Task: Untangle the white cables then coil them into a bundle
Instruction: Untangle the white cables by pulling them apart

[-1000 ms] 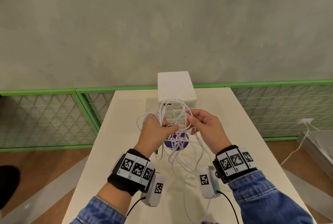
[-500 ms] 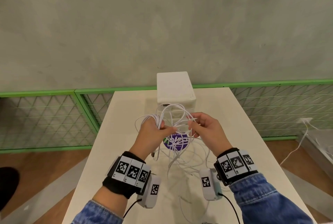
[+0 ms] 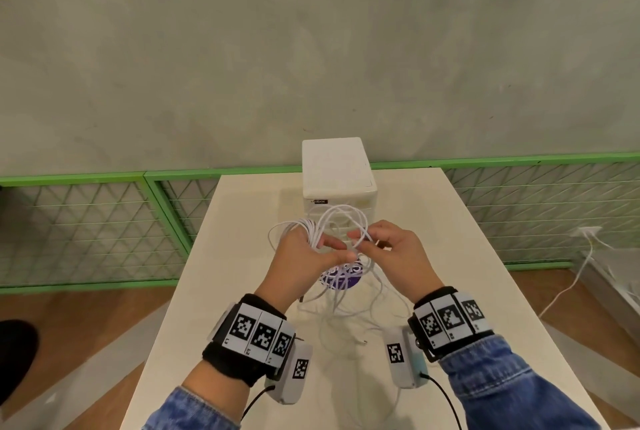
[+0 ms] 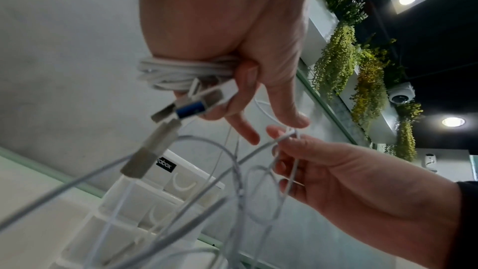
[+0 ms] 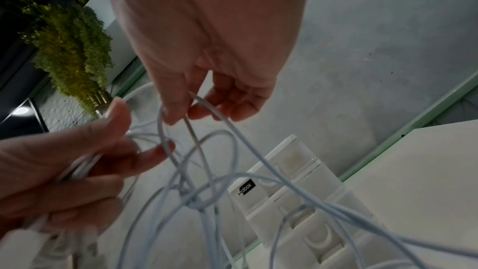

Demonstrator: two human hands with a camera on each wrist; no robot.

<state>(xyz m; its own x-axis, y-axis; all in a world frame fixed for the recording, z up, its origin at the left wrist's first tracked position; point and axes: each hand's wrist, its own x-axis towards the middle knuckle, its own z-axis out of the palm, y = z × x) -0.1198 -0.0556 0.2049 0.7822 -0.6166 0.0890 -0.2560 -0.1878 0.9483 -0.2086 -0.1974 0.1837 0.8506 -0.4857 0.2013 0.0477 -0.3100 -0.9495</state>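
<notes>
Both hands sit slightly lower against the drawer unit than a second ago; the loops above them have narrowed and the right hand has shifted in toward the left.

Cream table (image 3: 214, 291), long, running away from the person to a grey wall with green mesh panels (image 3: 86, 232) at either side. White drawer unit (image 3: 337, 170) stands at the table's far end, small black label on its front. Purple round sticker (image 3: 341, 279) lies on the table below the hands, partly crossed by strands.

White cables (image 3: 341, 221): several turns gathered at the left hand, loose loops rising in front of the drawer unit, tangled strands hanging down to the table between the wrists.

Left hand (image 3: 304, 256) grasps the gathered coil, fingers curled round it; in the left wrist view USB plugs (image 4: 178, 107) stick out beneath the coil.

Right hand (image 3: 394, 256) pinches a single strand between thumb and fingertips, close beside the left hand's fingertips.
</notes>
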